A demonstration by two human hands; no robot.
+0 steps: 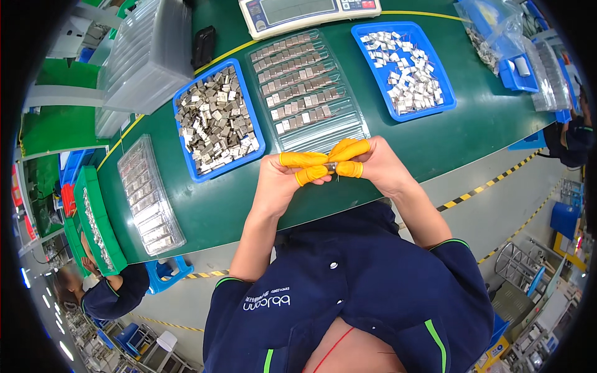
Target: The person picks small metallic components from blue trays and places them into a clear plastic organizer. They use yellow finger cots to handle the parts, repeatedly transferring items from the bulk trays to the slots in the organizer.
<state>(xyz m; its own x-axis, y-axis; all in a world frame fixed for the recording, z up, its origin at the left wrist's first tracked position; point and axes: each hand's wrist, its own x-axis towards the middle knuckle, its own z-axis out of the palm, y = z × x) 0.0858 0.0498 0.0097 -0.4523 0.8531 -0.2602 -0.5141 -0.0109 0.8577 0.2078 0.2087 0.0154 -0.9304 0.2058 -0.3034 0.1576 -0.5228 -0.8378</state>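
white lettering crosses the chest of the navy uniform (336, 280), upside down in my view, and small markings cover the coloured keys of the scale (311, 13). the fingers of the left hand (287, 177) and right hand (380, 163), tipped in yellow covers, pinch a small metal part (332, 166) between them, above the near edge of the green bench (224, 214). blue trays (429, 112) of small blocks flank a clear ridged tray (351, 127); striped tape (491, 183) marks the grey floor (476, 175).

Yellow finger covers (305, 160), green tabletop (211, 211)
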